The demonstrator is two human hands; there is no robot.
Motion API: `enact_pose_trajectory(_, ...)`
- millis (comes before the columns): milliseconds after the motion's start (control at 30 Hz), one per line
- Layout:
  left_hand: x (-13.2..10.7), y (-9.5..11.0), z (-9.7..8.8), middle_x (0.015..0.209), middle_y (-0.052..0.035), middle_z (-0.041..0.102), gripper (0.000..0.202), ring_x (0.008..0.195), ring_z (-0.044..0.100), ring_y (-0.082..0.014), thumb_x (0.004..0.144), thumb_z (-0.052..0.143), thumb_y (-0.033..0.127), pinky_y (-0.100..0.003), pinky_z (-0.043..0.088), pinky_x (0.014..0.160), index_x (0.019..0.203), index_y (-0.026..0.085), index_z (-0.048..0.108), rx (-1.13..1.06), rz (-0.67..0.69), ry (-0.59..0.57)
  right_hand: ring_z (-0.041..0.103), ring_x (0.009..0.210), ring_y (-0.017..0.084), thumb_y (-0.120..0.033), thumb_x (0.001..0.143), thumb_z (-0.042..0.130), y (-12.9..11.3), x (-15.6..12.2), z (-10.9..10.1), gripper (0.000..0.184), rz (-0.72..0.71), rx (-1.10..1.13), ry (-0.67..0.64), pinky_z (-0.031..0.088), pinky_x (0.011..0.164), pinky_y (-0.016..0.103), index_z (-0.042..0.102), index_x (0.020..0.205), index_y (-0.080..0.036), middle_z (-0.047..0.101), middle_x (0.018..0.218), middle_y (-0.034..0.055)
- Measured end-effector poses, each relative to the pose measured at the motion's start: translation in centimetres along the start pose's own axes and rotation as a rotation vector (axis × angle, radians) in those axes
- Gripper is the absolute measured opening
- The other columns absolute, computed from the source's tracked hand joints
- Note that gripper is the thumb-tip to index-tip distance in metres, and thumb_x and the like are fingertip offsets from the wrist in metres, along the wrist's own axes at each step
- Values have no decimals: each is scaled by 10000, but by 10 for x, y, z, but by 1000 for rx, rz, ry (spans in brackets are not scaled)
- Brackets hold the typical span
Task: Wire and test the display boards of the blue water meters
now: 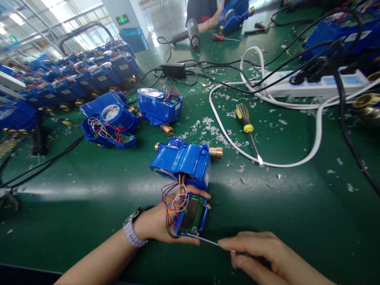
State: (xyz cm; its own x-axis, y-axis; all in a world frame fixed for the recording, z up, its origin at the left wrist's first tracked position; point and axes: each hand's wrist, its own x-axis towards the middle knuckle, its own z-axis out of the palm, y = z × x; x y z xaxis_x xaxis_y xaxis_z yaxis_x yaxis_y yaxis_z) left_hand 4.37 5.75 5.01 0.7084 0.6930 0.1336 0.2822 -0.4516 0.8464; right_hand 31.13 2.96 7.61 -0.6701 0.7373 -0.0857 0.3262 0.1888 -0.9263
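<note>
My left hand (162, 219), with a watch on the wrist, is closed around a small blue housing that carries a green circuit board with a grey display (190, 213). Red, yellow, white and black wires (178, 198) run from it to a blue water meter (185, 158) with brass threaded ends, lying on the table just beyond. A slim metal rod-like tool (208, 240) is pinched in my right hand (261, 255). Its tip meets the lower edge of the housing, near a clear blob on the board's corner. The handle end is hidden by my fingers.
Two more opened water meters (160, 105) stand behind, with rows of others (97, 73) at left. A yellow-black screwdriver (247, 122) lies right, inside a white cable loop. A power strip (320, 83), black cables and a heat gun (192, 33) sit beyond. Opposite, a person's hand (215, 19) holds a meter.
</note>
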Motion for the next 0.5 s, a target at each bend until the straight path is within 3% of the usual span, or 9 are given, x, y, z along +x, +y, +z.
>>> enact_pose_trajectory(133, -3, -5, -1, 1321, -138, 507, 811, 1184, 554, -290, 732, 795, 360, -412, 453, 1020, 1388, 259, 328, -44, -26, -30, 710, 845, 118, -8, 806, 549, -8, 9, -13, 384, 81, 98, -76, 554, 746, 136, 724, 1022, -273, 745, 953, -58)
enact_pose_trajectory(267, -5, -7, -4, 1361, -152, 503, 1017, 1194, 558, -299, 705, 817, 415, -454, 440, 1042, 1479, 271, 174, -107, -39, -72, 700, 893, 126, -38, 799, 587, -8, 8, -19, 364, 59, 66, -87, 545, 808, 156, 726, 1042, -270, 739, 989, -42)
enact_pose_trajectory(500, -3, -8, -1, 1336, -161, 472, 840, 1224, 544, -312, 714, 816, 402, -454, 472, 1016, 1375, 265, 316, -207, 9, -35, 681, 888, 112, -83, 874, 581, -4, 12, -21, 344, 56, 83, -167, 544, 808, 173, 709, 1102, -307, 723, 1012, -36)
